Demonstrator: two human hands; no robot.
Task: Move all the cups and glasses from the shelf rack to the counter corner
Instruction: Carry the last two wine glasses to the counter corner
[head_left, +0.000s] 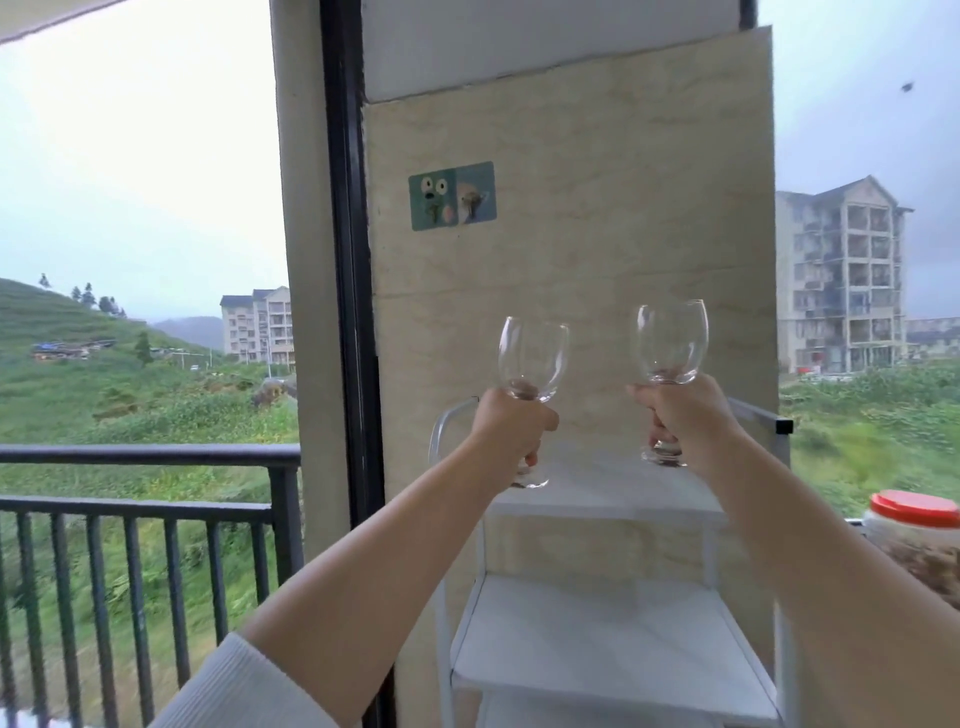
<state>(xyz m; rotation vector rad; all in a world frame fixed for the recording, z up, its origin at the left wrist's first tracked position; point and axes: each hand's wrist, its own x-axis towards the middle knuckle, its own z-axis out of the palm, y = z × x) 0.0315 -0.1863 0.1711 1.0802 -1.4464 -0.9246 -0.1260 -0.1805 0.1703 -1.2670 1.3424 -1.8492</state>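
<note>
White shelf rack (613, 634), each hand gripping a wine glass

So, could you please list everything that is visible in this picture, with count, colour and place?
wine glasses: 2, clear, left one, right one, held above the rack
shelf rack: 1, white, against the tiled wall
sticker: 1, green and blue, on the wall
jar: 1, red lid, right edge
railing: 1, black, left
buildings: several, pale, outside
hands: left, right, each gripping a stem
</note>
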